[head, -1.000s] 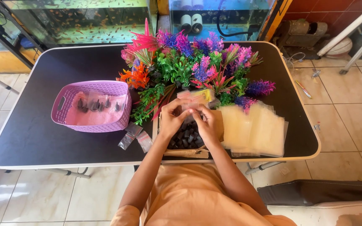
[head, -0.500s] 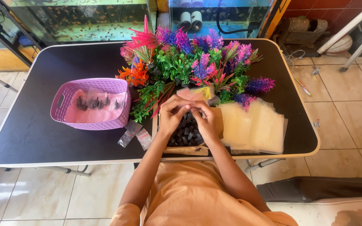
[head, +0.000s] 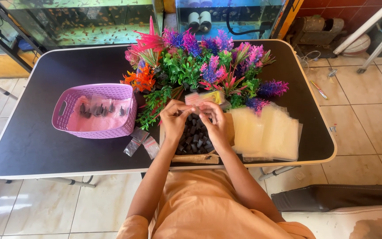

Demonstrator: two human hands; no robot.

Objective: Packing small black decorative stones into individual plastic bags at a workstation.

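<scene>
— Head view, hands?
— Left hand and right hand meet at centre, fingertips pinching a small clear bag between them, above a cardboard box of black pieces.
— Surroundings?
— Tabletop: lilac basket at 9 o'clock, plastic plants at 12, clear sleeves at 3, spare bags at 8.

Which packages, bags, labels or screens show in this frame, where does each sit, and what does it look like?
Stack of clear yellowish plastic bags: flat on the black table, right of the hands.
Small clear zip bags: loose, below the purple basket.
Small clear bag: pinched between left hand and right hand.
Filled clear packets: in the basket, dark pieces inside.
Open brown cardboard box: under the hands, holding dark pieces.
No screens visible.
</scene>
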